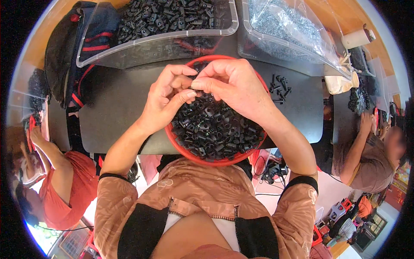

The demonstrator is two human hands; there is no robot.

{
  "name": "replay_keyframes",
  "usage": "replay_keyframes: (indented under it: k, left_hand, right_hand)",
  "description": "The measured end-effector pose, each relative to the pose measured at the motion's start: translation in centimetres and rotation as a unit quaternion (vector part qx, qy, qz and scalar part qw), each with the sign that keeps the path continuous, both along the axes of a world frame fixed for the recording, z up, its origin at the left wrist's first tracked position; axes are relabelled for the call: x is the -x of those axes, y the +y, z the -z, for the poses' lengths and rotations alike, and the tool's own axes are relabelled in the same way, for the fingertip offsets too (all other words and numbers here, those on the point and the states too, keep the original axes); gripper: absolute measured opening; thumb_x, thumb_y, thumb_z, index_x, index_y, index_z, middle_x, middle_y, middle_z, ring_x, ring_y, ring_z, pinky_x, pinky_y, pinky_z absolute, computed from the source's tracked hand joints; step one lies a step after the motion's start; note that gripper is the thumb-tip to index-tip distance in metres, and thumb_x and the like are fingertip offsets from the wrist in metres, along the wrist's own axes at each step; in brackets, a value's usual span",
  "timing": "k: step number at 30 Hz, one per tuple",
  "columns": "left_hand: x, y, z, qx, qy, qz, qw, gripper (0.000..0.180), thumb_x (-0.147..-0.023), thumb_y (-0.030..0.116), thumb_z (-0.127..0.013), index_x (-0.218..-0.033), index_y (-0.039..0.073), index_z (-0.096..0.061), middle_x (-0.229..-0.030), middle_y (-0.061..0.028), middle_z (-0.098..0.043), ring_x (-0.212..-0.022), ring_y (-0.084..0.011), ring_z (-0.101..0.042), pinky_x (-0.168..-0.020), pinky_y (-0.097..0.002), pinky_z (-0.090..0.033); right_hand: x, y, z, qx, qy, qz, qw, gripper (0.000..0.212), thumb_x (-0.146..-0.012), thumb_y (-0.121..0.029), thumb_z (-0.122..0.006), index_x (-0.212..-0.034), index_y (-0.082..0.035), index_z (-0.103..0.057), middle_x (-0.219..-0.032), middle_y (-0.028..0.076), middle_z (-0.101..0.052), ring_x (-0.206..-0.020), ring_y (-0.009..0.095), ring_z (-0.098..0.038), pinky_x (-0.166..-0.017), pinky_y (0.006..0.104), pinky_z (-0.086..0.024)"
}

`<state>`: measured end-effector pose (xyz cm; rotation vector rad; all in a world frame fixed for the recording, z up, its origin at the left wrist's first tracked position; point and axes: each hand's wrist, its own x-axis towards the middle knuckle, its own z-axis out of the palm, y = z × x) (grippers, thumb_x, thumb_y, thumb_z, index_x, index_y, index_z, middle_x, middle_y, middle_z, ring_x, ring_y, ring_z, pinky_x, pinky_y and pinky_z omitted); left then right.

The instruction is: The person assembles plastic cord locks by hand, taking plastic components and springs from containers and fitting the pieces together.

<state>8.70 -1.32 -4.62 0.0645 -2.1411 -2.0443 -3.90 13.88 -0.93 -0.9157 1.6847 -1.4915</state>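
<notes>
Left hand [166,97]: raised over the far rim of the red bowl [172,139], fingers curled in, thumb and forefinger pressed together at the point where both hands meet.
Right hand [235,84]: over the bowl's far half, fingertips pinched close against those of the left; whatever small piece sits between them is hidden, so I cannot tell just what is clamped.
Black plastic parts [213,129]: heaped in the bowl, which sits at the near edge of the table [116,101], its near side hanging a little past that edge toward the person's lap.
Loose pieces [279,88]: a small cluster on the table to the right of the bowl, apart from it.
Clear tub of black parts [159,26]: at the far edge, left of centre.
Second clear tub [258,41]: far right, holding a plastic bag of small grey bits [284,23].
Neighbours: other people at work to the left and right, their hands well apart from these.
Risk: the bowl looks poorly supported; a push from a wrist could tip it off the near edge. A small piece could also slip from such a tight pinch and vanish into the heap.
</notes>
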Motion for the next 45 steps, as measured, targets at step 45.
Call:
replay_keyframes:
  k: [45]
  left_hand:
    - [0.2, 0.0, 0.2, -0.051, -0.003, 0.004, 0.999, 0.037, -0.091, 0.007, -0.056, -0.124, 0.002, -0.037, -0.09, -0.0063, -0.061, -0.078, -0.0095, -0.056, -0.071, -0.0234, -0.046]
  right_hand:
    - [-2.1, 0.5, -0.3, 0.1, 0.188, 0.088, 0.973, 0.029, -0.078, 0.002, -0.064, -0.106, -0.005, -0.058, -0.076, 0.007, -0.063, -0.058, 0.015, -0.061, -0.053, 0.0267, -0.048]
